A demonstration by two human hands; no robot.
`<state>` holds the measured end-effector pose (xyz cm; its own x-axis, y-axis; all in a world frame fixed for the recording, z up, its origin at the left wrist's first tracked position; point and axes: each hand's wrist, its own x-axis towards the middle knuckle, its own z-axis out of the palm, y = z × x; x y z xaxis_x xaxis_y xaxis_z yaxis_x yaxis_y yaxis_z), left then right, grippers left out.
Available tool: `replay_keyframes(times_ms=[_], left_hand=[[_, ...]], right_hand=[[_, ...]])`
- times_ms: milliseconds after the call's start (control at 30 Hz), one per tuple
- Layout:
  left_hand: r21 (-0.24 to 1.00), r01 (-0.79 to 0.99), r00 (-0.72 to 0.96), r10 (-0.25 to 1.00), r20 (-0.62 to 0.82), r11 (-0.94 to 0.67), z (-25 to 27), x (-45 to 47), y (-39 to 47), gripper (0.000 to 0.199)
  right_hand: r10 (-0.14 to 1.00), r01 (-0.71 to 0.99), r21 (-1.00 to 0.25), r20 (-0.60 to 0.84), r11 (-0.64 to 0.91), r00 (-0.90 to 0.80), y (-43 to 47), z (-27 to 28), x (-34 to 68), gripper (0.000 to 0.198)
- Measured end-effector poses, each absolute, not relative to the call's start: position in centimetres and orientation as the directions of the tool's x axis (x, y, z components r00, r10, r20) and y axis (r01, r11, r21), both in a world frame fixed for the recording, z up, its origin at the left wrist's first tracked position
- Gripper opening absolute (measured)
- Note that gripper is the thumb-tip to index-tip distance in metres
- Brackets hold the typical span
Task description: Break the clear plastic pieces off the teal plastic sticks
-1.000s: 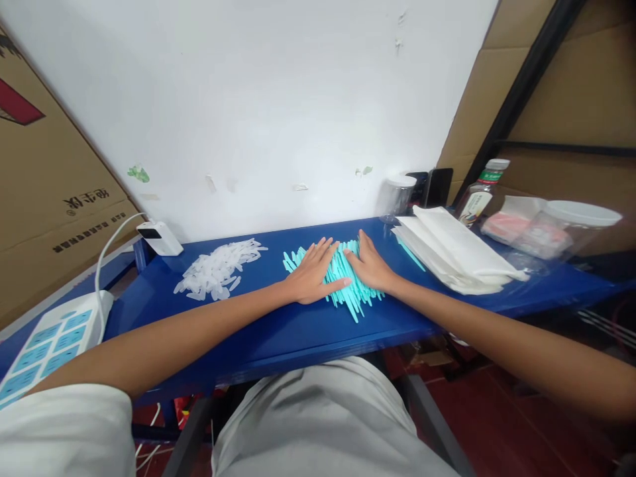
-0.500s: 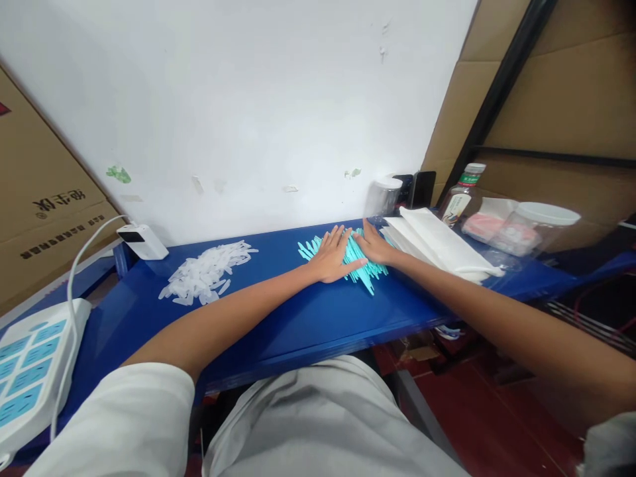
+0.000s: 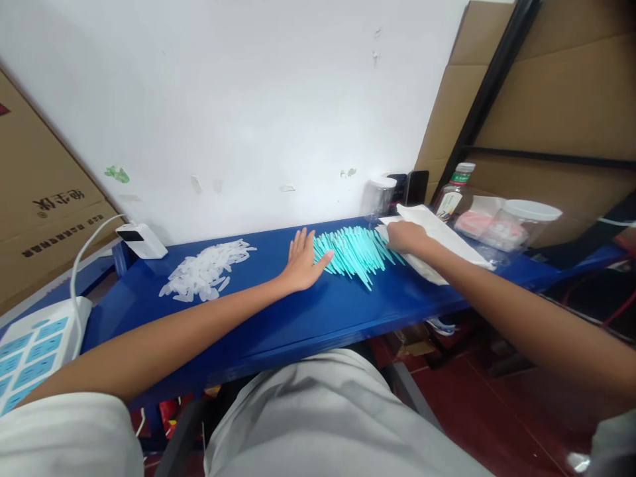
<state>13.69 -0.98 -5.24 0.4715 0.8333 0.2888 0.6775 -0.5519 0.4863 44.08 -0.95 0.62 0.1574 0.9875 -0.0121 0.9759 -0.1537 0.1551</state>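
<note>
turquoise sticks (image 3: 350,250) in a fanned heap on the blue table (image 3: 278,324), between both hands, some tips poking toward the near edge. at the left end of the heap, left hand (image 3: 301,266) palm down, fingers extended, thumb spread away from them against the outermost sticks. just beyond the right end, right hand (image 3: 407,237) over the left edge of a stack of white sheets (image 3: 442,232), fingers bent and mostly hidden; cannot tell whether pinching or merely resting.

printed on the brown carton (image 3: 44,179) at far left: large dark chinese-looking characters, upside down, beside a small circled mark like ®, plus a smaller line below, too slanted to read surely. near the right-hand boxes, a bottle (image 3: 450,197) with white cap, green band bearing pale lettering and a cream label with dark print, all too small to make out. beside it, a pink-and-white packet (image 3: 474,224) and a clear jar (image 3: 511,228) with white lid.

left of the hands, a heap of translucent white pieces (image 3: 203,268); farther left, a white device (image 3: 142,240) with black display window, and a power strip (image 3: 44,358) with blue socket faces.
</note>
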Motion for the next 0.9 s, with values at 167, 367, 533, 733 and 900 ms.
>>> replay_keyframes(times_ms=[167, 367, 533, 733, 900], left_hand=[[0.638, 0.692, 0.391, 0.918, 0.06, -0.337, -6.2, 12.6, -3.2, 0.107], [0.622, 0.714, 0.45, 0.891, -0.058, -0.32, -4.1, 15.2, -4.7, 0.104], [0.628, 0.697, 0.471, 0.881, -0.035, -0.348, -4.2, 16.7, -4.8, 0.101], [0.692, 0.668, 0.407, 0.913, -0.03, -0.275, -4.5, 18.8, -4.6, 0.099], [0.769, 0.586, 0.353, 0.935, 0.04, -0.254, -4.9, 21.0, -4.4, 0.093]], right_hand=[[0.983, 0.972, 0.168, -0.058, -0.163, 0.175, -1.0, 0.5, 42.4, 0.036], [0.978, 0.968, 0.196, -0.107, -0.156, 0.179, -1.0, 1.2, 41.6, 0.044], [0.984, 0.961, 0.214, 0.017, -0.176, 0.176, -1.0, 3.0, 41.6, 0.04], [0.962, 0.984, 0.143, 0.267, -0.104, 0.063, -1.4, 6.9, 37.5, 0.038], [0.953, 0.999, 0.015, 0.299, 0.048, -0.051, -1.3, 8.1, 30.9, 0.032]])
